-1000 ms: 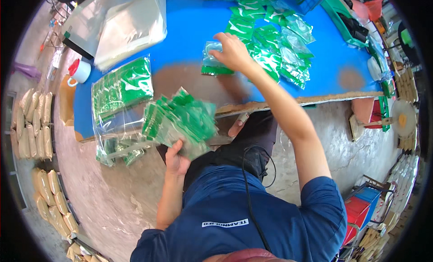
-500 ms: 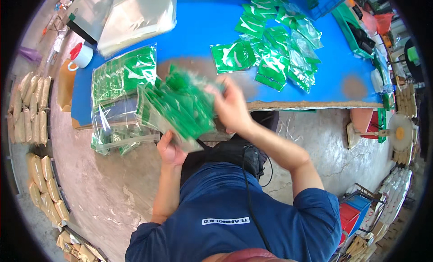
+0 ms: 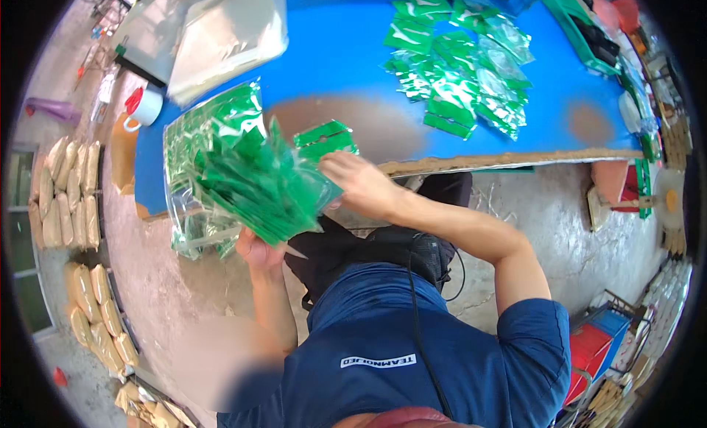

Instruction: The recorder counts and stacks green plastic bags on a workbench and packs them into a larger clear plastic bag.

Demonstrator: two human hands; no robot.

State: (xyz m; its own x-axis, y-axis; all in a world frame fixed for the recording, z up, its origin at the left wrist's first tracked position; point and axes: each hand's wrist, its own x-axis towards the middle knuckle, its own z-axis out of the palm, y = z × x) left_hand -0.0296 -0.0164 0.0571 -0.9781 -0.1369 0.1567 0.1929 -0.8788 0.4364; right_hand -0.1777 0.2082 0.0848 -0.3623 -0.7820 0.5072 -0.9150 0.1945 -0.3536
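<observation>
Packet [image 3: 333,143] moved left — hands [image 3: 361,185] grip packet, bundle [image 3: 258,189]

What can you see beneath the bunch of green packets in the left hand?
Beneath the bunch, parts of a clear bag with green contents show on the blue table. Whatever lies behind the bunch's middle is covered.

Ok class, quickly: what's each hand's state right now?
Left hand: closed, holding a bundle of green packets.
Right hand: closed, seemingly on a single green packet.
</observation>
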